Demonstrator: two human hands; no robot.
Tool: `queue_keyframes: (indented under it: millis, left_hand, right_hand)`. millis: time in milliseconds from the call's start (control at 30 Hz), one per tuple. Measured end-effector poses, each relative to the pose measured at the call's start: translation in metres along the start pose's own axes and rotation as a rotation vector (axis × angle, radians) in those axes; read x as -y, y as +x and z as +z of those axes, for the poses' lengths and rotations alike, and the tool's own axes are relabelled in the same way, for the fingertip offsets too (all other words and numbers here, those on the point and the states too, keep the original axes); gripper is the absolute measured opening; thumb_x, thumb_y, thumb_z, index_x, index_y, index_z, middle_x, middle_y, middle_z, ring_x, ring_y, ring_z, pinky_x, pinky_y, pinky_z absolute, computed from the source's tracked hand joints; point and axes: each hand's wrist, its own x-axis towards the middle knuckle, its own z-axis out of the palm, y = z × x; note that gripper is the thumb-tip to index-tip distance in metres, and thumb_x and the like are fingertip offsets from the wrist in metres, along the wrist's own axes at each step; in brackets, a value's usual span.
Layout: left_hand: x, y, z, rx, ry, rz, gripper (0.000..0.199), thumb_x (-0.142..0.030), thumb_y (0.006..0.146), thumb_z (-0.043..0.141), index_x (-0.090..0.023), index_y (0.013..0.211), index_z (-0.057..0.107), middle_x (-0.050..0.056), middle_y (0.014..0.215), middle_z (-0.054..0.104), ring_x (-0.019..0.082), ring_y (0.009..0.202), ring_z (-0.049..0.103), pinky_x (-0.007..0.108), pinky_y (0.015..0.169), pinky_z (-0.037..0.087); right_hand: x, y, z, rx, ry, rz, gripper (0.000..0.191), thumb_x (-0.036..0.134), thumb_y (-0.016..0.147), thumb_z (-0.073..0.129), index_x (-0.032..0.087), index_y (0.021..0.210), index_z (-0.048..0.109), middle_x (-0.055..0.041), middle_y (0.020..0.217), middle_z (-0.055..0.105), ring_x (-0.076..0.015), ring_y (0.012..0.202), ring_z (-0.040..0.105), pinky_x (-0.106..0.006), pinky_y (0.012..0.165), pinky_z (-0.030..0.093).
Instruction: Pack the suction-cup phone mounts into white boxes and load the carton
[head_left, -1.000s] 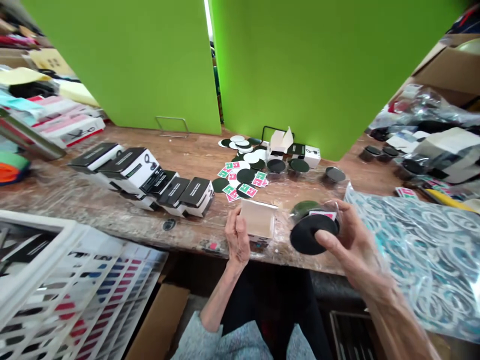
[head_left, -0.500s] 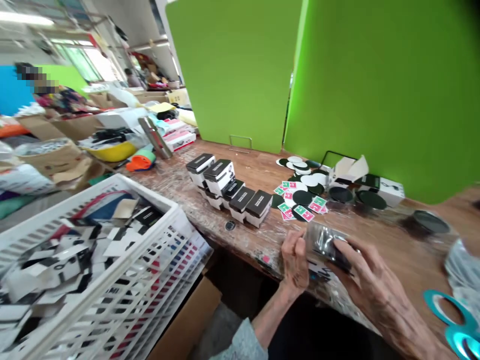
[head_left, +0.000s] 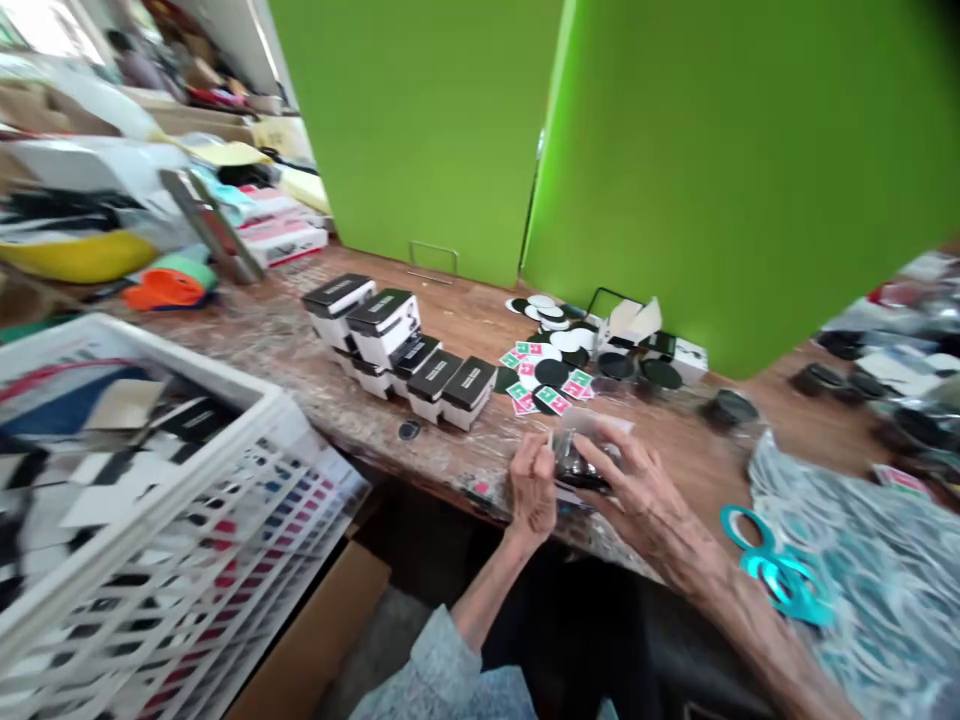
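Clear plastic packet [head_left: 581, 462], dark inside, is what I see held over the front edge of the scuffed wooden workbench [head_left: 465, 320], at lower centre of the frame. The left hand [head_left: 532, 490] is curled closed, its fingers pinching the packet's left side. The right hand [head_left: 637, 490] comes in from the lower right, fingers stretched across the top, and has hold of it too. I can't make out what the dark contents are from here.

Left of the hands, black-and-white product boxes [head_left: 397, 335] stand in a stepped row on the bench. Just beyond the packet lie scattered pink-and-green printed cards [head_left: 536, 375] among flat dark round pads [head_left: 551, 373]. A small open white carton [head_left: 630, 325] sits further back against a bright green partition panel [head_left: 420, 130]. At lower left I can see a white plastic crate [head_left: 150, 370] full of printed cards. Teal-handled scissors [head_left: 772, 570] rest on a swirl-patterned plastic sheet [head_left: 870, 570] at lower right.
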Motion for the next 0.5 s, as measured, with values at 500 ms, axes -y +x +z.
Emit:
queue_keyframes:
  millis: [500]
  left_hand:
    - [0.011, -0.02, -0.006, 0.028, 0.13, 0.31, 0.043, -0.035, 0.089, 0.052, -0.022, 0.13, 0.046, 0.012, 0.125, 0.049, 0.023, 0.118, 0.049, 0.04, 0.101, 0.041]
  right_hand:
    - [0.019, -0.032, 0.016, -0.257, 0.712, 0.738, 0.039, 0.033, 0.098, 0.038, 0.025, 0.136, 0.041, -0.0099, 0.139, 0.05, -0.0236, 0.128, 0.049, -0.048, 0.106, 0.043]
